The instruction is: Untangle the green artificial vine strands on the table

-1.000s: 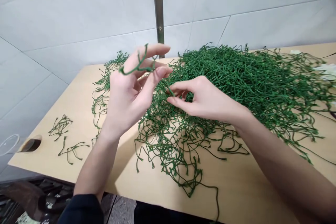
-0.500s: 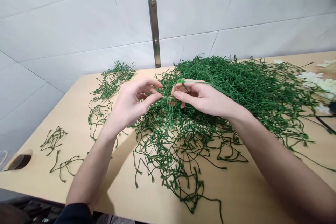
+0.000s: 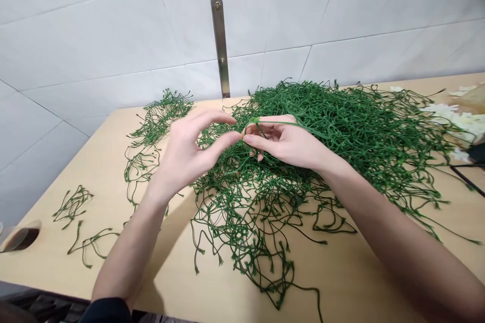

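My right hand (image 3: 288, 145) pinches a thin green artificial flower stem (image 3: 273, 122) between thumb and fingers; a bright green tip shows above the index finger. To its left, my left hand (image 3: 189, 147) is open, with thumb and index finger apart in a C shape. The left thumb tip comes up against the right fingertips; whether it touches the stem I cannot tell. Both hands hover over a large tangled pile of green stems (image 3: 352, 126), which spreads toward the front of the table.
The wooden table (image 3: 182, 267) stands against a white tiled wall with a metal bracket (image 3: 220, 45). Smaller stem clumps lie at left, near a cup of dark liquid (image 3: 25, 237). White artificial flowers (image 3: 458, 121) and a black object (image 3: 476, 154) are at the right.
My left hand's thumb has come closer to the right fingertips, and the gap between its thumb and index finger is wider. The view has shifted slightly.
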The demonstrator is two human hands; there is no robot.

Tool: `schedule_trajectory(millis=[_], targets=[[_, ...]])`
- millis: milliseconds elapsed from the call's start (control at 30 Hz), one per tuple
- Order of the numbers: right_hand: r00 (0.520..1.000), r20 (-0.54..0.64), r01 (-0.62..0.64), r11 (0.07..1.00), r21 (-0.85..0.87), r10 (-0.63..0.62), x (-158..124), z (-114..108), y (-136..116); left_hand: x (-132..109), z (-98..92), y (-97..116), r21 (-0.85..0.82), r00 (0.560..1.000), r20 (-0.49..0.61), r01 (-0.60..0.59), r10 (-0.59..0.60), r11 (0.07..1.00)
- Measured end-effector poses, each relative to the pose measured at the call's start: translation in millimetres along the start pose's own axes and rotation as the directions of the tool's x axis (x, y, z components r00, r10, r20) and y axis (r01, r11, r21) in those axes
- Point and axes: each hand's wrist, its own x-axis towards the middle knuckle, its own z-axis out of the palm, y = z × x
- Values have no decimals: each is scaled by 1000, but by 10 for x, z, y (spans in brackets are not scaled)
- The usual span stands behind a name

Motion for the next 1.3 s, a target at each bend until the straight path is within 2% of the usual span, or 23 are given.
schedule_trajectory(millis=[67, 167, 233, 333, 433, 600, 700, 800, 867, 1033, 1200, 1300], targets=[[1000, 16, 21, 1000, -11, -21, -2, -4, 5, -13, 39, -4, -71, 988, 151, -13, 24, 997], [992, -35, 118, 991, -69, -121, 14, -2, 20, -33, 99, -38, -148, 958, 277, 119, -75, 982], [984, -75, 153, 983, -104, -161, 30, 10, 29, -40, 126, -60, -182, 940, 301, 223, -161, 958], [993, -77, 90, 995, -41, -93, 38, 35, 34, -44, 143, -76, -246, 921, 318, 311, -227, 918], [998, -53, 26, 999, 29, -24, 28, 39, 37, -44, 149, -74, -288, 912, 317, 355, -262, 889], [992, 127, -8, 996, 92, -3, 22, -33, 85, -47, 154, -73, -260, 901, 314, 384, -299, 886], [995, 102, -32, 995, 100, 22, 36, -77, 112, -43, 133, -91, -229, 887, 348, 394, -303, 890], [997, 66, -41, 996, 80, 36, 44, -98, 112, -30, 114, -112, -178, 872, 417, 355, -257, 918], [995, 87, -56, 996, 66, 51, 41, -101, 96, -20, 116, -125, -158, 882, 426, 290, -199, 944], [990, 135, -50, 999, 16, 48, 17, -95, 31, -6, 136, -126, -238, 954, 279, 177, -108, 955], [976, 216, 16, 1000, -21, -11, -10, -59, 9, -1, 115, -4, 39, 990, 118, 68, -73, 997], [976, 216, 50, 997, -54, -37, -27, -40, -3, -9, 134, 34, 24, 973, 230, 16, -21, 1000]])
